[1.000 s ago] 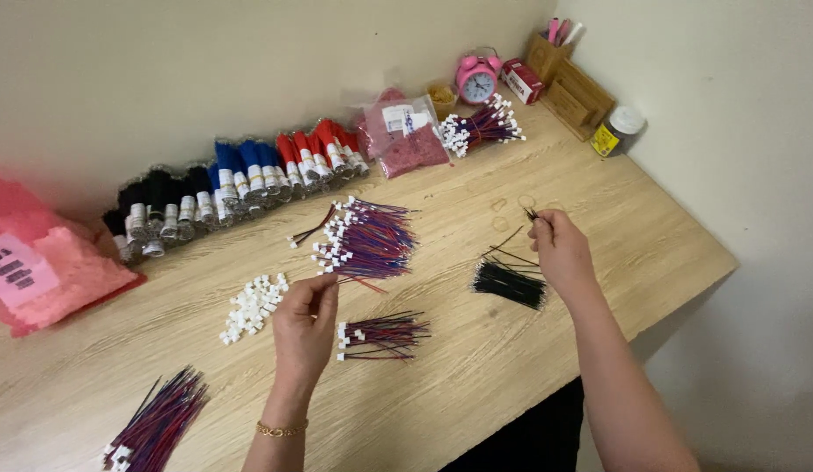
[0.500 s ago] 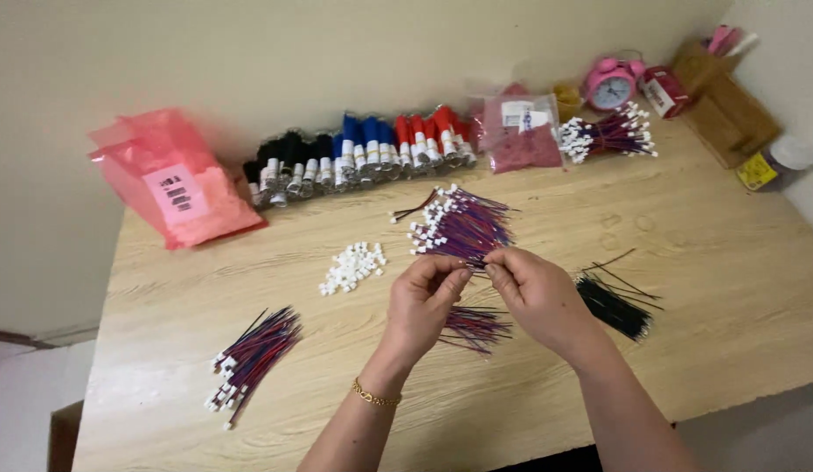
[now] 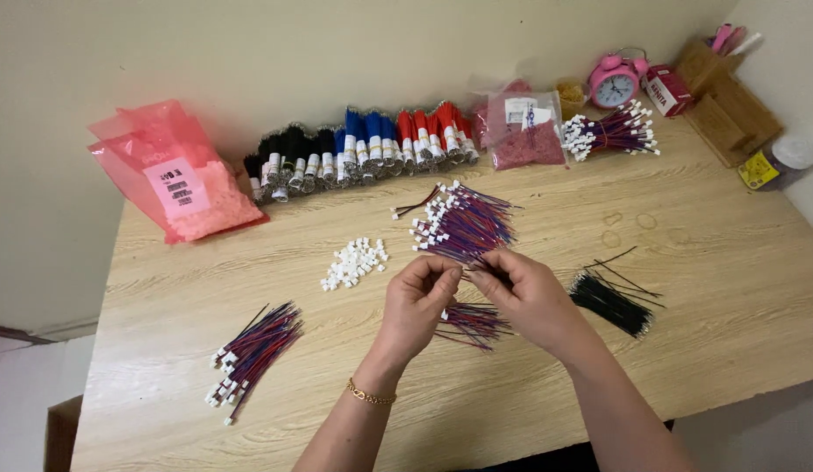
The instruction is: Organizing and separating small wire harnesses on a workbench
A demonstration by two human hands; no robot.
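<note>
Wire, thin and dark, runs between my two hands just above the middle of the worktop. My left hand pinches one end between thumb and fingertips, the grip narrow and closed on something too small to make out; a white plug is my guess. My right hand pinches the other side of the wire, also closed tight, so the piece stays taut and I can see both ends.

Under my hands lies a small bunch of red and blue wires, near enough to pick from without reaching. Just beyond them, farther from me, a bigger bundle with white plugs is fanned out. To its left sits a little heap of loose white plugs, within easy reach of my left hand. To the right lies a bunch of black wires, on the side of my right hand.

Near the left edge rests another red and blue bundle with plugs, apart from the rest. Along the far wall stand rolls of black, blue and red wire, a pink bag and a pink alarm clock.
</note>
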